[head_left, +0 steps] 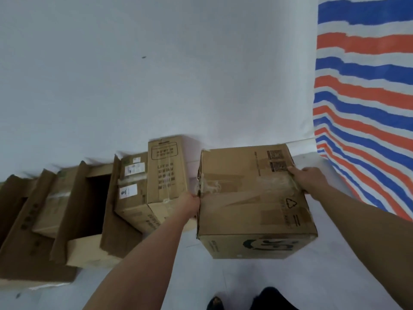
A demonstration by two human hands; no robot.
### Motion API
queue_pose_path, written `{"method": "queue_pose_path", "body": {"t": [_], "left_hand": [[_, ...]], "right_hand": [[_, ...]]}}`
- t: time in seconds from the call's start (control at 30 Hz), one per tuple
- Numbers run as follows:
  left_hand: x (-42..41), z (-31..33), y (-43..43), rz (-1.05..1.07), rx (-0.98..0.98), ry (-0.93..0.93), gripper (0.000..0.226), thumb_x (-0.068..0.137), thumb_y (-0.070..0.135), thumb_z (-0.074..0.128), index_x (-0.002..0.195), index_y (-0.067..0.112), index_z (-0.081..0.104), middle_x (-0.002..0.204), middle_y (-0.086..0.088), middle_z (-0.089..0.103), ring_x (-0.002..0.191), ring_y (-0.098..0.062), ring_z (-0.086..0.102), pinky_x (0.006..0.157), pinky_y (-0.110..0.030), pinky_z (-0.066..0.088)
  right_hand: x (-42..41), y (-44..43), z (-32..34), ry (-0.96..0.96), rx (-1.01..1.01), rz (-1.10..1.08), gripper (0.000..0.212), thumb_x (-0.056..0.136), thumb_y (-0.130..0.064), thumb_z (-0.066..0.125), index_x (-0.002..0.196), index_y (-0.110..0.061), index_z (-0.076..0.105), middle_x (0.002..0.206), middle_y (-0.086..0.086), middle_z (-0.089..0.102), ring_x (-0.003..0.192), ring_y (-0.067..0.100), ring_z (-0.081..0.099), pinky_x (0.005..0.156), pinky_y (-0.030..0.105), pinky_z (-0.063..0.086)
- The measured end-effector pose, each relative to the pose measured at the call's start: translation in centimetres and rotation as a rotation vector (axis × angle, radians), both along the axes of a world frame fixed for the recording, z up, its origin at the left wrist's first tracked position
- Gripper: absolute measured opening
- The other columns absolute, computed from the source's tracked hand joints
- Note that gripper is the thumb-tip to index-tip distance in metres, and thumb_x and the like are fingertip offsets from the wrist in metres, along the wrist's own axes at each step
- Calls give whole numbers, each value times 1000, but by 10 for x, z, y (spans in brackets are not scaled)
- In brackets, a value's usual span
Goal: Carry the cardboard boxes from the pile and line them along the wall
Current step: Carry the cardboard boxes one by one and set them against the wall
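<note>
Fingers of our right hand curl over the far right corner of the cardboard box, and our left hand clamps its left edge, so both hands hold it between them. The box sits in the lower middle of the frame, close to the white wall and just right of the tall printed box. We cannot tell whether its base touches the floor.

Leftward along the wall a row is already laid: the tall printed box, a labelled box, an open box and more blurred cartons at the left edge. We judge the task well under way, with this box about to join the row's right end, near the striped tarp. The pile is out of view, so what is left is unknown.
</note>
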State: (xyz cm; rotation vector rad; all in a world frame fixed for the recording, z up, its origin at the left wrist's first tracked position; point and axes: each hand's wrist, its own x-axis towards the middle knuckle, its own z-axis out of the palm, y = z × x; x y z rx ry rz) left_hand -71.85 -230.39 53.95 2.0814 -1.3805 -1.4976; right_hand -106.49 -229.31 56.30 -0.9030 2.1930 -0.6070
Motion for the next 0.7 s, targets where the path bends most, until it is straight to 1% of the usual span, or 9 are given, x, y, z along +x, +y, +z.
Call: {"method": "queue_pose_path", "body": {"t": [0.1, 0.2, 0.27, 0.33, 0.4, 0.43, 0.53, 0.63, 0.7], "left_hand": [[-10, -17, -59, 8, 5, -9, 26, 96, 9, 44, 89, -2, 66, 77, -15, 61, 70, -27, 60, 70, -45, 57], [-21, -45, -121, 58, 41, -12, 23, 94, 7, 46, 85, -3, 66, 76, -16, 61, 70, -28, 60, 65, -42, 54], [-30, -63, -156, 107, 87, 25, 24, 93, 7, 48, 91, -6, 67, 80, -18, 65, 74, -31, 64, 70, -48, 58], [-40, -83, -196, 154, 128, 9, 23, 93, 8, 48, 90, -5, 67, 81, -19, 66, 77, -33, 66, 74, -52, 57], [-50, -110, -241, 214, 163, -28, 26, 96, 12, 47, 85, -1, 66, 80, -17, 64, 75, -30, 64, 74, -46, 57], [-54, -117, -255, 256, 177, -32, 29, 99, 20, 46, 86, 2, 66, 80, -14, 63, 75, -28, 62, 75, -41, 55], [-67, -154, -301, 381, 270, -51, 57, 96, 56, 41, 113, 6, 62, 102, -11, 66, 93, -28, 62, 89, -39, 51], [-76, -196, -333, 426, 345, -46, 80, 88, 67, 48, 141, 7, 45, 133, -12, 55, 119, -32, 54, 101, -44, 45], [-77, -231, -349, 441, 376, -22, 103, 72, 77, 56, 150, 15, 31, 144, -10, 47, 129, -34, 47, 107, -50, 41]], "right_hand": [[-10, -67, -14, 35, 6, -4, 52, 90, -59, 56, 89, -7, 65, 88, 14, 68, 82, 31, 65, 84, 50, 57], [-19, -142, -43, 37, 36, -4, 48, 88, -56, 61, 85, -8, 63, 91, 13, 68, 85, 32, 64, 85, 49, 56], [-23, -186, -63, 40, 62, 15, 40, 88, -51, 62, 90, -11, 63, 93, 12, 66, 87, 32, 64, 86, 46, 55], [-24, -235, -85, 38, 105, 68, 35, 90, -48, 61, 96, -13, 64, 94, 11, 66, 88, 31, 64, 85, 42, 55], [-27, -289, -113, 30, 178, 110, 38, 90, -48, 60, 97, -12, 67, 94, 11, 67, 86, 30, 64, 82, 39, 55], [-25, -306, -122, 16, 207, 115, 39, 91, -48, 59, 97, -10, 68, 94, 12, 68, 86, 30, 64, 82, 39, 55], [-23, -356, -160, -29, 279, 115, 37, 88, -47, 61, 96, -12, 68, 91, 10, 68, 84, 28, 64, 83, 38, 55], [-13, -392, -203, -130, 343, 106, 31, 84, -44, 64, 99, -17, 65, 93, 7, 69, 85, 26, 66, 85, 41, 57], [-8, -412, -242, -189, 376, 91, 29, 84, -40, 67, 101, -17, 64, 97, 7, 69, 87, 26, 66, 85, 41, 57]]}}
